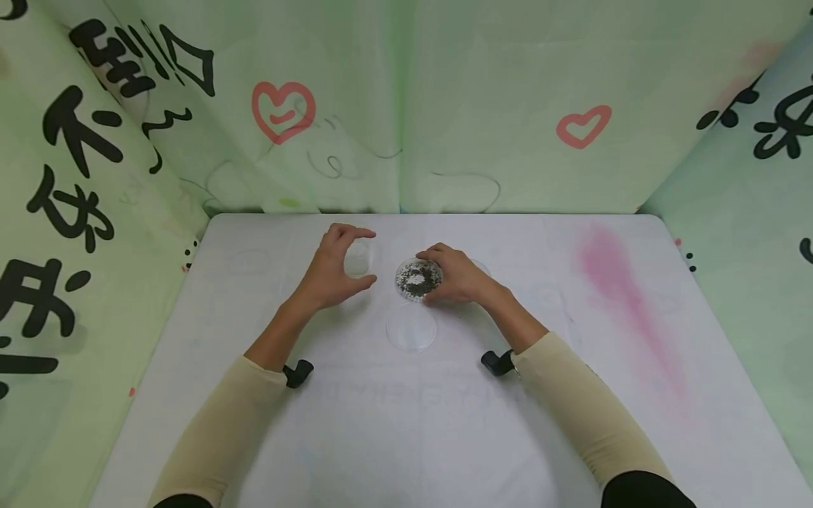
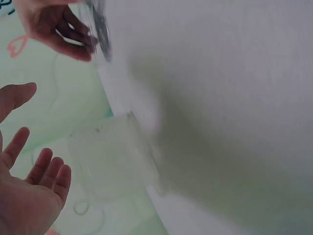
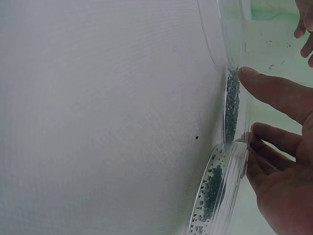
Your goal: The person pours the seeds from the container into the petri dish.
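A round, clear, shallow dish of black grains sits between the thumb and fingers of my right hand, which pinches it at the rim. Thumb and fingers of my left hand stand apart on either side of a clear square-sided container; in the left wrist view the hand does not touch that container. Nearer the body lies a clear round dish or lid. In the right wrist view, another clear dish with black grains stands beside the held one.
Just past my right hand shows the edge of a clear round piece, mostly hidden. One loose black grain lies on the white tabletop. Green printed curtains hang around the table's back and sides.
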